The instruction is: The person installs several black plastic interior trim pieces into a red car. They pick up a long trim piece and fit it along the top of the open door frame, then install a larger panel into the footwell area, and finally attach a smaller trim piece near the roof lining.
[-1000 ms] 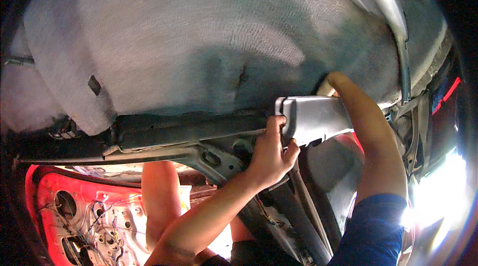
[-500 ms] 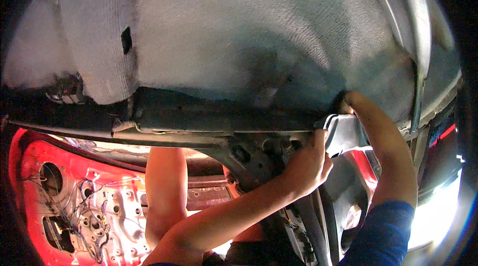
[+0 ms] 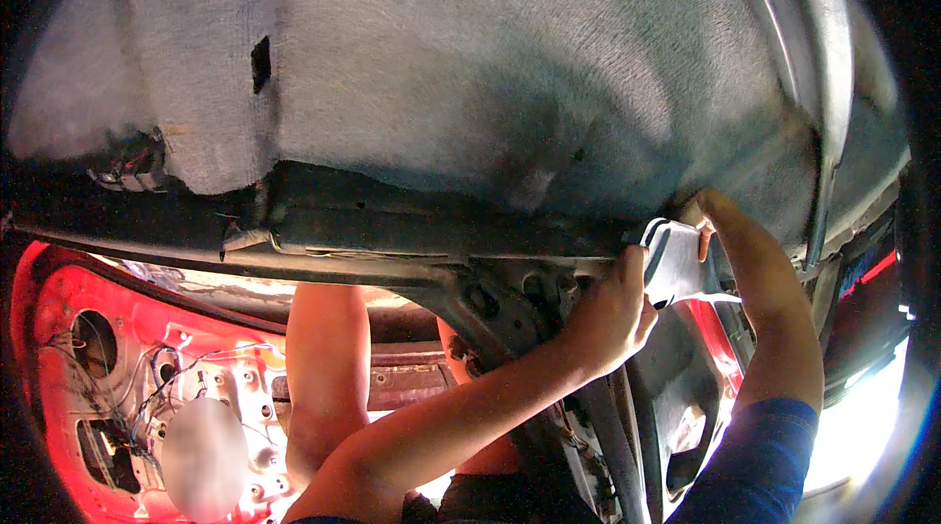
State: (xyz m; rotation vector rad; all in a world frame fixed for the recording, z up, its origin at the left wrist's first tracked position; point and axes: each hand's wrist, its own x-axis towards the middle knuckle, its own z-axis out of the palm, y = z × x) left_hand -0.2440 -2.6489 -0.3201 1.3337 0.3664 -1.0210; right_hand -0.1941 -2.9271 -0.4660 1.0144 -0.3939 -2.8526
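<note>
A light grey, curved trim panel (image 3: 674,267) sits tilted at the foot of the dark pillar, right of centre. The fingers of my left hand (image 3: 619,313) are closed on its left edge. Over its upper right side curls my right hand (image 3: 708,214), with fingertips on the panel's face and the rest of the hand partly hidden behind the wrist. Beneath the panel runs the dark metal sill (image 3: 392,264) of a car. Grey carpet (image 3: 470,53) covers the floor beyond the sill.
At the lower left stands a stripped red door (image 3: 74,299) with loose wires and holes. A dark pillar (image 3: 529,318) with openings slants down beside my left forearm. My bare leg (image 3: 328,357) is below the sill. Along the right runs a grey trim strip (image 3: 833,63).
The trim panel has tipped slightly, and more of its face shows. My right hand's fingers now show over its edge. My left hand keeps its hold. The view has shifted a little.
</note>
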